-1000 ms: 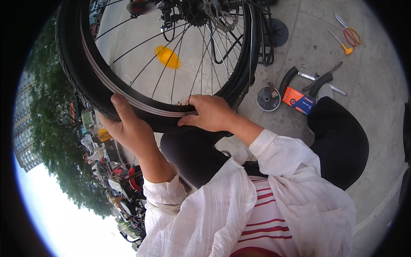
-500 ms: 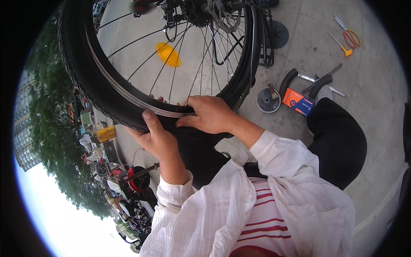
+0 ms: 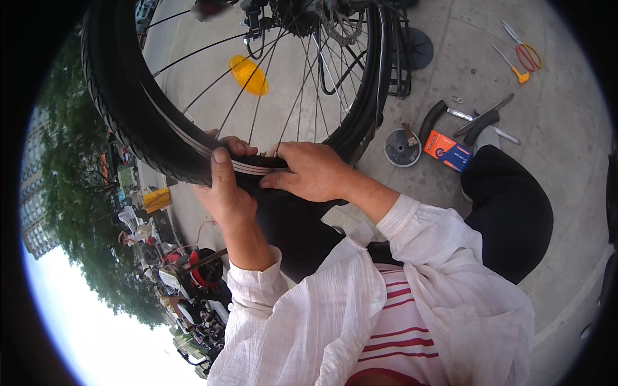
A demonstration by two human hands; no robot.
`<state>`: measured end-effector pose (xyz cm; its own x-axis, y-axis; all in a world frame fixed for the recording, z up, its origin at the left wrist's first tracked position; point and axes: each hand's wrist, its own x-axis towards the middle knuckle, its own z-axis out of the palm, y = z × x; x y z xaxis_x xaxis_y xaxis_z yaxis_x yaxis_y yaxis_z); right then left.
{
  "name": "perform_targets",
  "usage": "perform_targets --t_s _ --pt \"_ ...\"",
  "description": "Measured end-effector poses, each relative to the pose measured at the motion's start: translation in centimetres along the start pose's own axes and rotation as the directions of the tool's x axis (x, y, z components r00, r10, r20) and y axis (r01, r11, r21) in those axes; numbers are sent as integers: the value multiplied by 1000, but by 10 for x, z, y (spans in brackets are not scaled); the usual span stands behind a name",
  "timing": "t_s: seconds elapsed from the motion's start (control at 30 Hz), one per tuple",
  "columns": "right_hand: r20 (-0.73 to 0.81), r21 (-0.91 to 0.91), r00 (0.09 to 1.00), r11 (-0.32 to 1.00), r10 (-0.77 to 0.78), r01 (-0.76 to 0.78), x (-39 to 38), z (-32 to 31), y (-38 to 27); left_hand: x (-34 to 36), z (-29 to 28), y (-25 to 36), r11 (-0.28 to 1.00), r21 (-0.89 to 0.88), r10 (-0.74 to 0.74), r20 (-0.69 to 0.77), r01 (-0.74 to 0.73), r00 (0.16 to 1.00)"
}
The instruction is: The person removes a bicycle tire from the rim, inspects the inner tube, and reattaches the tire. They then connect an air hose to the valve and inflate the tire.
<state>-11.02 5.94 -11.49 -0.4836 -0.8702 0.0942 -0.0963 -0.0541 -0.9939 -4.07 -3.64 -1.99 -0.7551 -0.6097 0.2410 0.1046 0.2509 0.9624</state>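
A bicycle wheel fills the upper middle, its black tire bulging past the rim on the left. Thin spokes cross it, with a yellow reflector among them and a disc brake rotor near the hub. My left hand wraps round the tire at the lower edge, thumb on the near side and fingertips showing inside the rim. Close to its right, my right hand grips the tire and rim at the bottom, its thumb pressed on the near side. Part of the fingers is hidden behind the wheel.
On the concrete at right lie scissors, a yellow-handled screwdriver, an orange and blue box, a round grey can, curved black rubber pieces and metal levers. Parked motorbikes stand at left.
My left hand has shifted a little left along the tire, and more of its fingers now show inside the rim. The wheel's left side has moved slightly left. My right hand stays nearly in place.
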Motion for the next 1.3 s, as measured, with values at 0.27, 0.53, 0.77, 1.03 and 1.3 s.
perform_targets --t_s 0.27,0.53,0.77,1.03,1.3 --pt "65 452 996 888 60 -83 -5 -36 22 8 11 5 997 67 51 -56 -47 997" --pt "97 125 995 991 33 -45 -5 -27 45 20 12 17 992 115 54 -24 -51 998" --pt "132 78 991 997 -22 12 8 -7 48 32 26 39 989 144 -15 -43 21 999" --pt "-104 -30 994 999 15 -18 -8 7 11 52 43 66 964 252 -37 -176 81 984" --pt "-153 184 981 972 -117 145 -5 -25 63 64 47 80 954 282 -62 -151 103 987"
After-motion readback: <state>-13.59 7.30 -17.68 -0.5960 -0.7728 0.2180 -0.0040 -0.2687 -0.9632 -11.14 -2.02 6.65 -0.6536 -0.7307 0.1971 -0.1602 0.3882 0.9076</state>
